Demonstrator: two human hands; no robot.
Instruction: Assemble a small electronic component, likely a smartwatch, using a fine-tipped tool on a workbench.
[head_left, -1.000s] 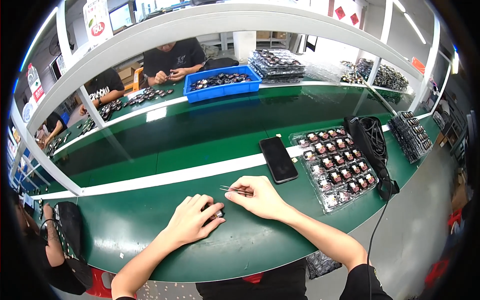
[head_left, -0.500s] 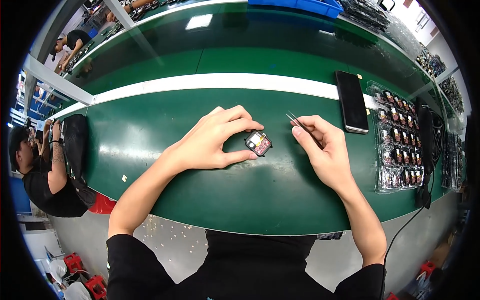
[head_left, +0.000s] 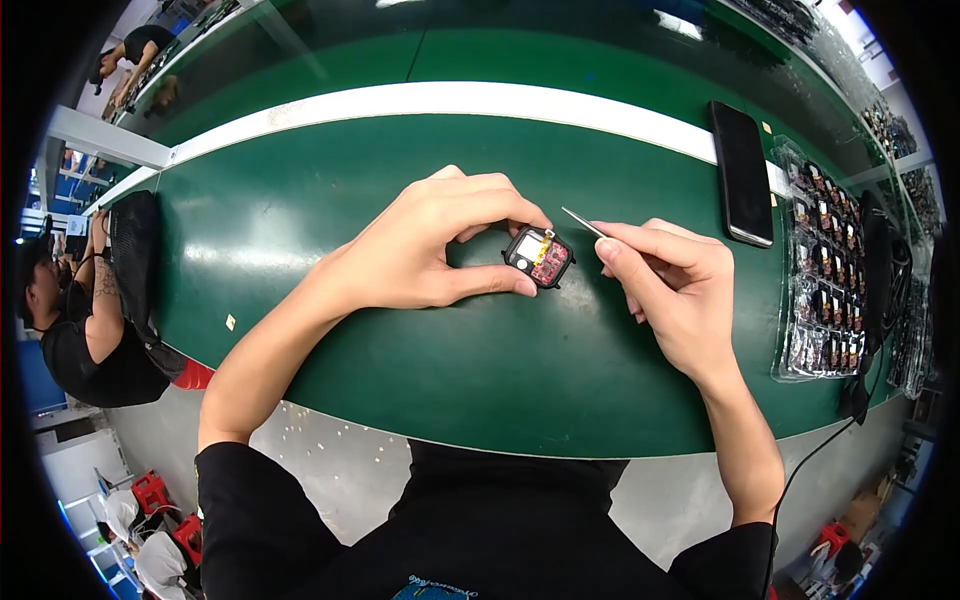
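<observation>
A small black watch case (head_left: pixel 548 272) shows its inside: a pale square part, a yellow strip and a reddish circuit board. My left hand (head_left: pixel 440 240) pinches this case between thumb and fingers, low over the green bench. In my right hand (head_left: pixel 672 285) a pair of metal tweezers (head_left: pixel 582 221) is gripped, its tips pointing toward the case and a short way apart from it. The tweezer tips look close together.
To the right of my hands lie a black smartphone (head_left: pixel 740 175) and a clear plastic tray (head_left: pixel 790 360) filled with several similar small units. A black cable (head_left: pixel 800 462) hangs off the bench's right end. At the left, another person (head_left: pixel 85 320) sits beside a black bag (head_left: pixel 135 260).
My view has shifted, so the bench sits higher. The watch case is turned slightly, and its yellow strip now shows more. The tweezers have tilted flatter, with tips nearer the case.
</observation>
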